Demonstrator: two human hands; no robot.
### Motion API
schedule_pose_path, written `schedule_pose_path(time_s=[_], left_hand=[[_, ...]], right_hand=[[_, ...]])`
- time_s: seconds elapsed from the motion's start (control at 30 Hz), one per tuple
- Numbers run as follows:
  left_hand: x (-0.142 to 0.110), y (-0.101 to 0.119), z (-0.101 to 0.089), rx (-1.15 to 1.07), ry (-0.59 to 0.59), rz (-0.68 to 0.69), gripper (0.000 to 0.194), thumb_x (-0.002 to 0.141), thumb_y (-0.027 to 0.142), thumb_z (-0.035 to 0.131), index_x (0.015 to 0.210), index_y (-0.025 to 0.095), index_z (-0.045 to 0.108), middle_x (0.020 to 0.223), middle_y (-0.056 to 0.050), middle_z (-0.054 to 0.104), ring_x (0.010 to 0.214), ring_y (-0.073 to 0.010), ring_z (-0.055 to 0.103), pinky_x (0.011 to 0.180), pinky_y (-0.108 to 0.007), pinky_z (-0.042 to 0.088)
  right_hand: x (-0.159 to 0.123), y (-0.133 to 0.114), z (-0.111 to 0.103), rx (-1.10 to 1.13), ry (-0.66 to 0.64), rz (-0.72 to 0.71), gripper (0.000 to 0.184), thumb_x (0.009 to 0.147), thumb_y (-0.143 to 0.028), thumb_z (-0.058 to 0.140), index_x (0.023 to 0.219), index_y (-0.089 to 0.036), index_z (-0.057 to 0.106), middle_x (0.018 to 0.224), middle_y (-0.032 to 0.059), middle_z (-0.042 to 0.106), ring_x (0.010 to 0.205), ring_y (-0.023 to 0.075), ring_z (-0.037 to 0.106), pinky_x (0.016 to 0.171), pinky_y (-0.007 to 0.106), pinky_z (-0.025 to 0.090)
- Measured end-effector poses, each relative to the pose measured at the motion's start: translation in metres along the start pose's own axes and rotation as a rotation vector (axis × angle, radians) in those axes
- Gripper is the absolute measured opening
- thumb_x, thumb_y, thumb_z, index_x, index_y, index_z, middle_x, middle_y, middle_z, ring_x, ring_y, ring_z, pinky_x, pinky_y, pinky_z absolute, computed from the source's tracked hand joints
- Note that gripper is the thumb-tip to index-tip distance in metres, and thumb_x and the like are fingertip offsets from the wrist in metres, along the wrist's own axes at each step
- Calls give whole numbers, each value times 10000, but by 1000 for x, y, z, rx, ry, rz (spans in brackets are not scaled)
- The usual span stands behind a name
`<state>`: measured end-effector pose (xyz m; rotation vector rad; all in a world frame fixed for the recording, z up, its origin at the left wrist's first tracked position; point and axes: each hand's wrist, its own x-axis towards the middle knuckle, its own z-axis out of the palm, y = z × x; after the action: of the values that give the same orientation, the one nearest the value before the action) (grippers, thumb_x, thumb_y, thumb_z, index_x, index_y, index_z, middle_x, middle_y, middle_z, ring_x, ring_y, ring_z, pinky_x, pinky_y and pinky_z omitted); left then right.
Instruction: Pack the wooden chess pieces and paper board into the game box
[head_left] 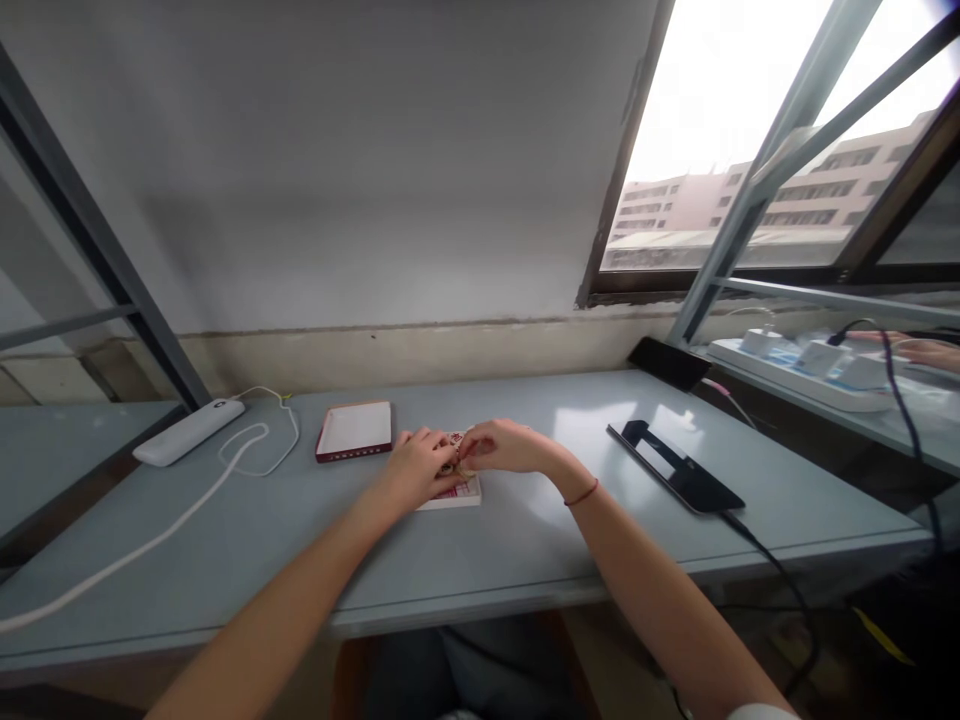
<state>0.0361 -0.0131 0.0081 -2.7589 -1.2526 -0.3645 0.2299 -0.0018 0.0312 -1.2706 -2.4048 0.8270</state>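
A shallow white box (pixel 469 494) with pink and red printing or contents lies on the desk in front of me, partly covered by both hands. My left hand (pixel 416 465) is curled over its left side, fingers at the far side and thumb on the near side. From the right, my right hand (pixel 506 446) reaches over the box with thumb and fingers pinched together. Something small and tan shows at the fingertips, too small to name. An upturned dark red lid (pixel 356 428), white inside, lies just left of my left hand.
On the desk (pixel 510 550), a white power strip (pixel 191 432) with a white cord lies left. A dark tablet-like device (pixel 679 470) with a black cable lies right. Beyond the right frame post, another white power strip (pixel 802 372) holds plugs, near another person's hand (pixel 930 352).
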Motion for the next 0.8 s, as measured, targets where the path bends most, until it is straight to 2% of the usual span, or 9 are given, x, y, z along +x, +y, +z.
schedule_pose_path(time_s=[0.17,0.4,0.67,0.8], left_hand=[[1,3,0,8,-6,-29,250,817,429,550,894,194,588,961,-45,598,888,-194,503,705,-306,334],[2,1,3,-15,0,-8,238,816,428,548,848,195,585,956,-37,592,895,-194,503,720,-307,327],[0,-3,1,-47,20,35,248,825,449,526,869,222,613,978,-32,587,901,-192,501,740,-322,331],[0,-3,-2,-60,1,36,194,815,390,542,875,222,618,1002,-31,593,922,-198,503,754,-329,334]], right_hand=[[-2,-3,0,-101,43,-28,204,653,-352,661,830,-250,673,783,-5,637,660,117,530,548,203,345],[-2,0,-5,16,119,5,221,690,-367,614,840,-206,639,709,-1,613,586,97,496,566,211,376],[-3,1,-3,6,89,18,204,696,-365,621,837,-220,638,675,-10,607,568,95,479,565,215,365],[-2,2,-3,8,81,15,189,699,-357,616,827,-218,636,674,-12,609,569,94,478,553,209,362]])
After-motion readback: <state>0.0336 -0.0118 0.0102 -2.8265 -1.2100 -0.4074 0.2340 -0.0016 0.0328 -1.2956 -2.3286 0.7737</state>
